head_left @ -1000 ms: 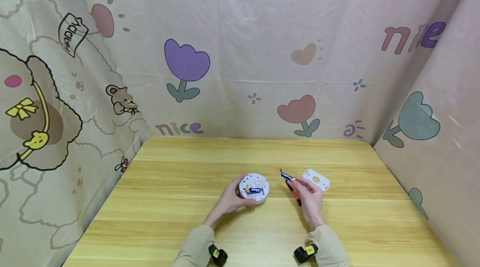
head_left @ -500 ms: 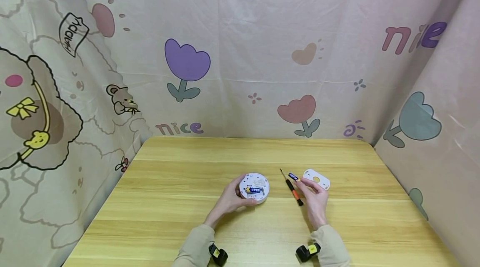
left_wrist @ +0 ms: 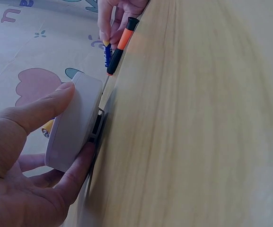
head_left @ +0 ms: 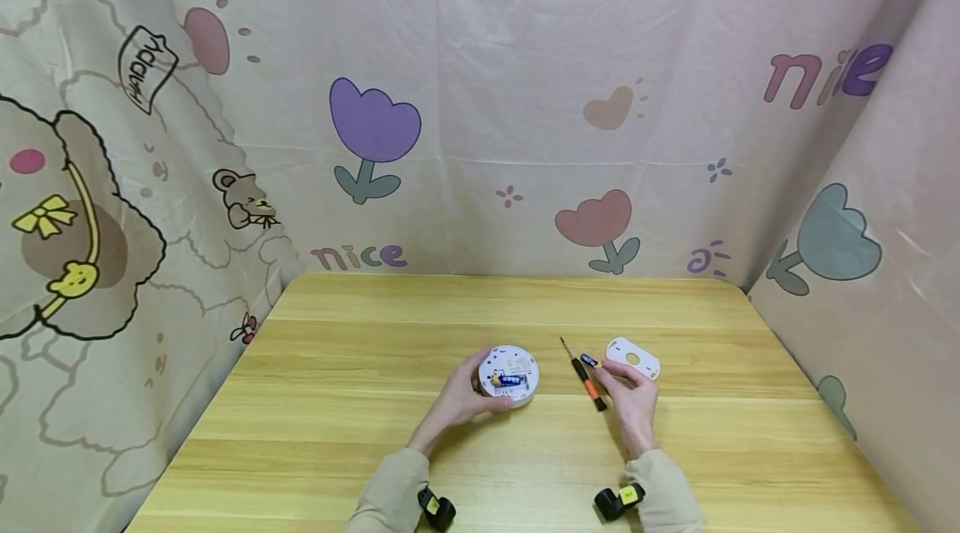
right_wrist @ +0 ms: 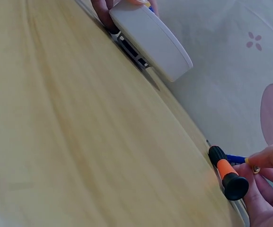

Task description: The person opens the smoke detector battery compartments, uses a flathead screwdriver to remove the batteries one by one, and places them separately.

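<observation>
My left hand (head_left: 457, 396) grips a round white device (head_left: 519, 362), which looks like a smoke detector, by its rim. Its back faces up, tilted toward me, and a blue battery (head_left: 512, 381) with a yellow end lies in its compartment. In the left wrist view the thumb presses on the white casing (left_wrist: 77, 120) and the fingers go under it. My right hand (head_left: 632, 404) pinches another blue battery (head_left: 589, 361) by its yellow end, low over the table between screwdriver and white plate. The right wrist view shows this battery (right_wrist: 235, 159) behind the screwdriver handle.
A screwdriver (head_left: 588, 384) with a black and orange handle lies left of my right hand. Just beyond that hand is a flat white plate (head_left: 619, 348) with a round centre hole. The wooden table (head_left: 375, 333) ends at a patterned cloth backdrop (head_left: 480, 216).
My right hand has moved right with the battery, away from over the screwdriver, then slightly lower. The screwdriver now shows whole. My left hand and the white device stay put.
</observation>
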Demonstrator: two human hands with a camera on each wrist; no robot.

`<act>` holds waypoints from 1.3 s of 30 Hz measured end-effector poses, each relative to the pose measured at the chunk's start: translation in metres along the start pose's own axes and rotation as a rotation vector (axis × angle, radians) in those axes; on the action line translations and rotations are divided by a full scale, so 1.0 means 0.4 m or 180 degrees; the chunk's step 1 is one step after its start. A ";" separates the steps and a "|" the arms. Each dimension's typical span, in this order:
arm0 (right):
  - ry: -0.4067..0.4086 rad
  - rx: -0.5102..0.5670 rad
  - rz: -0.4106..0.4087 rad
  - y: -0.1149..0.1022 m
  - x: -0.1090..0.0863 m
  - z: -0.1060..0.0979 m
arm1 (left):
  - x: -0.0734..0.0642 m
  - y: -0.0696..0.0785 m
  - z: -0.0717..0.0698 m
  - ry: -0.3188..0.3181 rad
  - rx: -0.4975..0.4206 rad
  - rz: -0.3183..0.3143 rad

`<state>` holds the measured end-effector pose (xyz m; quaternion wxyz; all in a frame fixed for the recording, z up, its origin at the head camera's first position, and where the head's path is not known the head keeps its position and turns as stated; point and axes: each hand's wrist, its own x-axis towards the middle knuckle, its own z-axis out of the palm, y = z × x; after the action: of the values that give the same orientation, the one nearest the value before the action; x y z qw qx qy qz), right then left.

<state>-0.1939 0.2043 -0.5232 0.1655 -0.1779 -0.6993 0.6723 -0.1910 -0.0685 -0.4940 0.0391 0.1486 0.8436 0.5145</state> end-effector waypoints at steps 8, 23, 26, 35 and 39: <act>0.0010 -0.0434 -0.0141 -0.008 -0.004 0.001 | 0.000 -0.002 0.001 0.0000 -0.0001 -0.0012; -0.0120 -0.1158 -0.0486 -0.005 -0.002 -0.010 | 0.002 -0.006 0.003 -0.0012 -0.0014 -0.0023; -0.0102 -0.1185 -0.0551 -0.002 0.000 -0.010 | 0.001 -0.004 0.002 -0.0015 -0.0014 -0.0024; -0.0133 -0.1241 -0.0575 -0.001 -0.001 -0.012 | -0.002 -0.001 0.001 0.0003 -0.0007 -0.0001; -0.0131 -0.1236 -0.0582 0.002 0.001 -0.012 | -0.001 -0.001 0.001 0.0006 -0.0020 0.0006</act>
<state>-0.1919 0.2086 -0.5238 0.1740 -0.1285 -0.8322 0.5106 -0.1905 -0.0684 -0.4948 0.0383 0.1488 0.8419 0.5173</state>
